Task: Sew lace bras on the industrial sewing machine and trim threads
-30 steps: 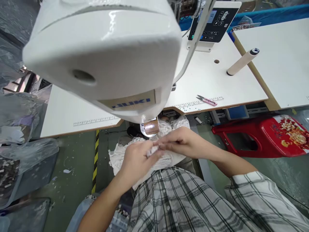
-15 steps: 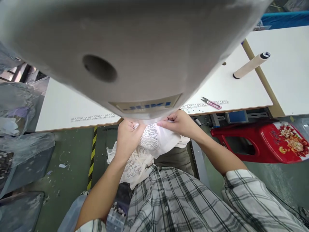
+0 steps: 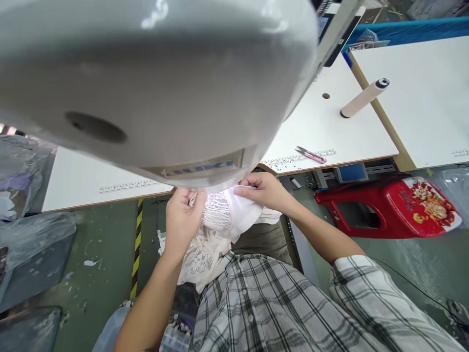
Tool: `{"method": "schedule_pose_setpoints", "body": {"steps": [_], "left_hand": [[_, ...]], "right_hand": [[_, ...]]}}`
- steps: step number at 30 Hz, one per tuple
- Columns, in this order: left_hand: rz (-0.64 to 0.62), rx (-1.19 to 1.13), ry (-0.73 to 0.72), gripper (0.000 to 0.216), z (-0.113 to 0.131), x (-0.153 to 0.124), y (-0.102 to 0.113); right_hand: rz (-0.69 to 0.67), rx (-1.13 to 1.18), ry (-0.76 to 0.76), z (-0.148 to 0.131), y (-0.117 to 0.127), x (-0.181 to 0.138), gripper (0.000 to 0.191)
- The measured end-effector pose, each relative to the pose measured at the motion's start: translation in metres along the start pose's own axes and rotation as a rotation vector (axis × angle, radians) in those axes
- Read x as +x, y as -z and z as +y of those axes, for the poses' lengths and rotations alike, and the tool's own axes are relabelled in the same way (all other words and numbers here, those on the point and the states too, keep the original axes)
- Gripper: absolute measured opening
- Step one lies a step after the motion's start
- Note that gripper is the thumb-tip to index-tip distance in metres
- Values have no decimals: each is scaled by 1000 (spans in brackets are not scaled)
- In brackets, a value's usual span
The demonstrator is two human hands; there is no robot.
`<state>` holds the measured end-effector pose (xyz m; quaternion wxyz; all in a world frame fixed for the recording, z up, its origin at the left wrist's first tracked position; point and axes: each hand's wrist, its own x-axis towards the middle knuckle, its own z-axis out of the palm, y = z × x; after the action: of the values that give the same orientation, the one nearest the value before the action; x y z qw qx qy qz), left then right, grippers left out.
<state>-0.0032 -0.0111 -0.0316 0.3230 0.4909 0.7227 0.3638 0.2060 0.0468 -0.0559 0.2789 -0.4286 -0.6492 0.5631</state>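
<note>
A white lace bra [image 3: 220, 212] is stretched between my two hands, just under the head of a JUKI sewing machine [image 3: 176, 112]. My left hand [image 3: 183, 215] pinches its lace side near the table edge. On the other side, my right hand [image 3: 262, 189] grips the smooth white edge between thumb and fingers. The machine head hides the upper border of the bra and any needle. More cream lace fabric [image 3: 201, 256] hangs below onto my lap.
Pink-handled thread snips [image 3: 311, 155] lie by a printed ruler on the white table [image 3: 366, 142]. A beige post [image 3: 362, 100] stands farther right. A red stool [image 3: 395, 205] is at the right; plastic bags [image 3: 22, 171] are at the left.
The view has shifted, so the machine head sits farther left and the table shows more at the right. Both hands keep their hold on the bra, the left slightly farther out.
</note>
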Motion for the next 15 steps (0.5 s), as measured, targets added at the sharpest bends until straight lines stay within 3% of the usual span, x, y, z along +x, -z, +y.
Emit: {"method": "schedule_pose_setpoints", "body": {"steps": [5,8,12,15], "left_hand": [[141,-91,-67,34,-40,-16,-6],[136,-152,-199,53,-70,-34,-17],[77,-152,-401,79,-108,-59,-42],[118,-14,-447,93,-130,-73,-67]], "right_hand": [[38,0,-11,6,2,-6,51],[45,29,-28,11,2,-11,51],[82,63,-34,18,2,-17,54],[111,82,-39,23,2,-22,56]]}}
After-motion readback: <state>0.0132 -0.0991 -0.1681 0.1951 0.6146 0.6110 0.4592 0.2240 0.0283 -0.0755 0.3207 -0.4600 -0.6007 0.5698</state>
